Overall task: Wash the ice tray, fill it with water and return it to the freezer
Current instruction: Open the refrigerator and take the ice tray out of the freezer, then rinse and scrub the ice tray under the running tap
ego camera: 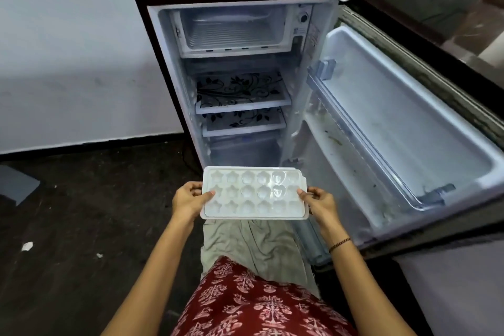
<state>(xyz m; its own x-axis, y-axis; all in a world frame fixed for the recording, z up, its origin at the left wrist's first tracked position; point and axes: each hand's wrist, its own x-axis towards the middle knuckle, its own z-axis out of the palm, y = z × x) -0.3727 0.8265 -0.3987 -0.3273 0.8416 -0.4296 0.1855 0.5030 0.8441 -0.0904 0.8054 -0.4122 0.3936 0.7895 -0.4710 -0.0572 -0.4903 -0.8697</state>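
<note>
A white plastic ice tray (pixel 253 194) with star, flower and heart shaped cells is held level in front of a small open fridge. My left hand (pixel 188 200) grips its left short edge, thumb on top. My right hand (pixel 319 203) grips the right short edge the same way. The freezer compartment (pixel 231 30) at the top of the fridge stands open and looks empty. Whether the cells hold water I cannot tell; a few on the right glint.
The maroon fridge (pixel 152 35) has two patterned shelves (pixel 242 95) and a crisper below. Its door (pixel 395 123) swings wide open to the right, with bare door racks. A dark floor with small white scraps (pixel 27 246) lies to the left, a pale wall behind.
</note>
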